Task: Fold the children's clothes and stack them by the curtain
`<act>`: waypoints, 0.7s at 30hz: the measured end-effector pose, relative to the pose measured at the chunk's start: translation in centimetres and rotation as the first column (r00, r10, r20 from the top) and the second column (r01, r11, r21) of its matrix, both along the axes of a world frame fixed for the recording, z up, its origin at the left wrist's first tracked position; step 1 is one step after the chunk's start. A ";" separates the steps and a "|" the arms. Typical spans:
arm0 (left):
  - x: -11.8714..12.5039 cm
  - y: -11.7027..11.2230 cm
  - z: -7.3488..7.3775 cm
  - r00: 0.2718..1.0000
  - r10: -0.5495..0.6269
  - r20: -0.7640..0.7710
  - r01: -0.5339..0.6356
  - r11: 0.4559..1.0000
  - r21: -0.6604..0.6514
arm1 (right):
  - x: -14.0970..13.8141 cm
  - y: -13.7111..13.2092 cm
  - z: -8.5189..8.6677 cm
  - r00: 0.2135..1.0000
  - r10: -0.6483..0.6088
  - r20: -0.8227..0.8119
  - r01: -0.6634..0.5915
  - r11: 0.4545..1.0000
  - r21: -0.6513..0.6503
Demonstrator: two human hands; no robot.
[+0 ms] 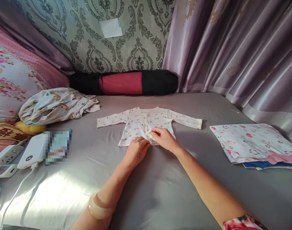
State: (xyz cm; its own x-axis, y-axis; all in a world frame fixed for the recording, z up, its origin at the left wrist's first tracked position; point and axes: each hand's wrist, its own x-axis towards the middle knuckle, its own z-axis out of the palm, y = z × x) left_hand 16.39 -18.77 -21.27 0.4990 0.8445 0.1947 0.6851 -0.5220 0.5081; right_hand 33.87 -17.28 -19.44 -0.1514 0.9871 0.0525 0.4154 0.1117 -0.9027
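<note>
A small white long-sleeved baby shirt (136,121) lies spread flat on the grey bed sheet (160,191), sleeves out to both sides, its front placket running down the middle. Both hands meet at the shirt's lower hem. My left hand (135,150) rests on the hem left of the placket with its fingers curled down onto the cloth. My right hand (164,138) pinches the lower end of the placket between thumb and fingers. A pale bangle (99,207) sits on my left wrist.
A heap of printed clothes (55,105) lies at the left. A folded stack of patterned cloths (256,143) lies at the right. A black and red roll bag (124,82) sits against the wall. A power bank (32,150), chargers and white cables lie at the left edge.
</note>
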 end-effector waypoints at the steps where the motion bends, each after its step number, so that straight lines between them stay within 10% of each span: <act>1: 0.0 -0.1 0.1 1.000 -0.003 -0.026 0.003 1.000 0.000 | -0.1 -0.1 0.0 1.000 0.010 0.028 -0.010 1.000 -0.005; 13: -1.1 0.3 1.0 0.988 0.155 -0.014 -0.155 0.988 -0.008 | 0.1 -1.4 0.3 0.923 0.271 0.273 -0.288 0.957 0.025; 21: -0.8 -0.5 0.7 0.995 0.044 -0.089 -0.038 0.997 0.070 | 1.2 -0.4 -0.2 0.821 -0.061 0.568 -0.108 0.960 0.259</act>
